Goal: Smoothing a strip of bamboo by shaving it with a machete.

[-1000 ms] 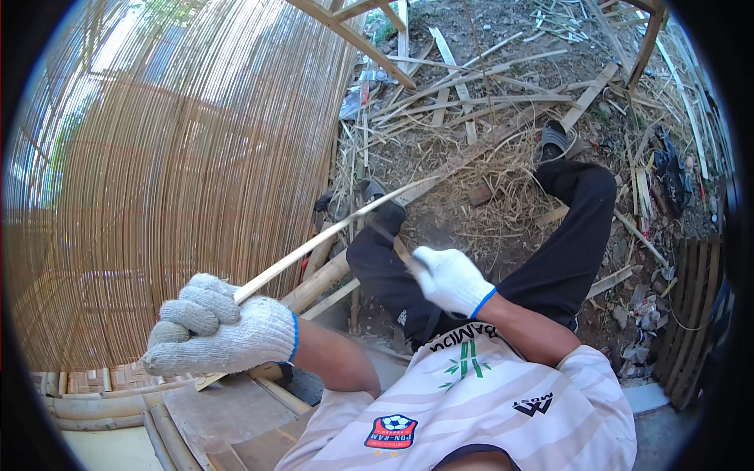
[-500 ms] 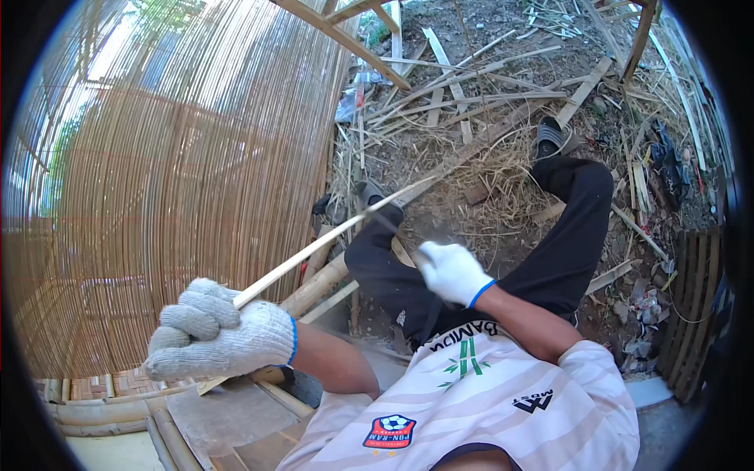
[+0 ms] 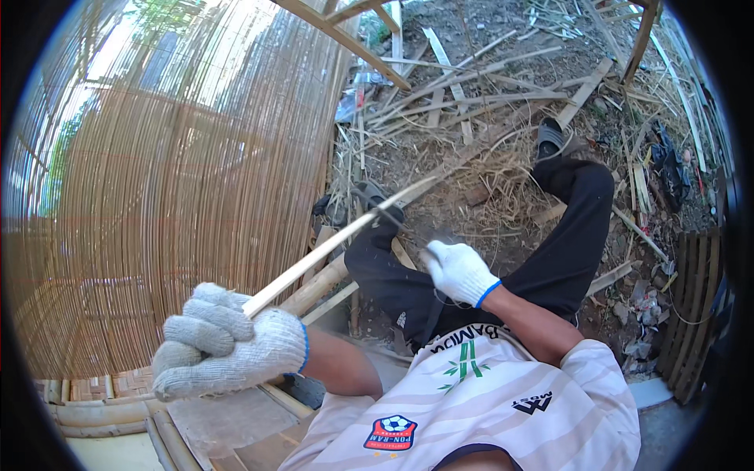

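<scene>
Across the middle of the frame, a pale, narrow bamboo strip [image 3: 318, 254] slants from lower left toward upper right, its near end in the left hand [image 3: 228, 344]. That hand, in a greyish knitted glove with a blue cuff, has its fingers curled together and clamped around the strip. Right of centre, the right hand [image 3: 457, 272], in a whiter glove, has its fingers drawn together around what looks like the grip of a thin, dark blade [image 3: 392, 220]; blur hides the grip itself. The blade's far end overlaps the strip just above the frame's centre, though whether it bites in cannot be told.

Just below the strip lies a thicker bamboo pole [image 3: 320, 284]. Right of it, black trousers [image 3: 567, 242] cover the spread legs, with a light striped shirt [image 3: 503, 392] at lower centre. A tall screen of thin slats [image 3: 196, 196] fills the upper left. Straw [image 3: 503, 177] and wood offcuts [image 3: 585, 93] litter the ground at upper right, near a black plastic bag [image 3: 668, 166]. A dark slatted panel [image 3: 691, 302] stands at the right edge.
</scene>
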`<action>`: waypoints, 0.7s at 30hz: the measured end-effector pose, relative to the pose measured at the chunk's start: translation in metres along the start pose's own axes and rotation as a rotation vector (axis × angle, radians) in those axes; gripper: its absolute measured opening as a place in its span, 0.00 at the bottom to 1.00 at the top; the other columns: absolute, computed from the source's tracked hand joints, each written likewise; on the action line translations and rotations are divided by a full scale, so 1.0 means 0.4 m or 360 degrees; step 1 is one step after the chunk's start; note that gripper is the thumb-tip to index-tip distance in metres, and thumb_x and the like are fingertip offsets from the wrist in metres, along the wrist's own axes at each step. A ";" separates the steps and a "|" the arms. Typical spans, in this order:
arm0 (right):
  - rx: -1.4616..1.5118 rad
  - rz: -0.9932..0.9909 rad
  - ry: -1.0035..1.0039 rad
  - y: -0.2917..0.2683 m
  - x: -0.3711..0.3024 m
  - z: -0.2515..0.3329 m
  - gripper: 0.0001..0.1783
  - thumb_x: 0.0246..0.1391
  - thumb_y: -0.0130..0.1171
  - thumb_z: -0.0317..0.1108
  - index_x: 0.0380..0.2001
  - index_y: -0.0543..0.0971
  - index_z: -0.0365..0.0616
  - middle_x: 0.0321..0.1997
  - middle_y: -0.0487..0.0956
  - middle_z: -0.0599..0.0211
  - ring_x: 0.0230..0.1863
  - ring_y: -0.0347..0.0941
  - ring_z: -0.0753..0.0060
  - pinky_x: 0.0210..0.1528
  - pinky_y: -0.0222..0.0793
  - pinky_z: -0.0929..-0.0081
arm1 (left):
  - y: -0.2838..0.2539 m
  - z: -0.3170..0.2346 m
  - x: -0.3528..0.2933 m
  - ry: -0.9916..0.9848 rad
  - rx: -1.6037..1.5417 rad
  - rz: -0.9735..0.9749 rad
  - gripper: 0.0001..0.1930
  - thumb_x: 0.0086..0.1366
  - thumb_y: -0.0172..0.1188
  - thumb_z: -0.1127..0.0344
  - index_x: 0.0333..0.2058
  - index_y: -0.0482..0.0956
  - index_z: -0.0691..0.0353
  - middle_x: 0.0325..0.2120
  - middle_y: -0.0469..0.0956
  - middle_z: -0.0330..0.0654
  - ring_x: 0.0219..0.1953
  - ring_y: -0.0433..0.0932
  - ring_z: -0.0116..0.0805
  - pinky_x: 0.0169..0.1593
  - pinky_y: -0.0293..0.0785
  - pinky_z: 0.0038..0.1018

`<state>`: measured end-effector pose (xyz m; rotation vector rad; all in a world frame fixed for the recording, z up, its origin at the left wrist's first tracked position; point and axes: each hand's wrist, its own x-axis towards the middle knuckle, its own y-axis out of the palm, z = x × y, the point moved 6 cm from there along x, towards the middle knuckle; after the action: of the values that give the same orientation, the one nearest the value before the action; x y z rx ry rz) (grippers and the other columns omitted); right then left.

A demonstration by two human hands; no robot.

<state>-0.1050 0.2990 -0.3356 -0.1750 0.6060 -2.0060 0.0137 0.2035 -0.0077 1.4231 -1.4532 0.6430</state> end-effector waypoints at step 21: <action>0.0363 0.0047 -0.0396 0.030 0.011 0.047 0.14 0.66 0.55 0.40 0.43 0.79 0.40 0.36 0.84 0.40 0.39 0.81 0.32 0.43 0.76 0.42 | -0.005 0.004 0.010 -0.0021 -0.0107 0.0030 0.30 0.80 0.46 0.40 0.18 0.53 0.45 0.12 0.53 0.28 0.11 0.50 0.18 0.17 0.47 0.21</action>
<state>-0.0907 0.2843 -0.3259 -0.2699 0.2192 -1.9686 0.0157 0.1998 -0.0052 1.3656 -1.4863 0.5922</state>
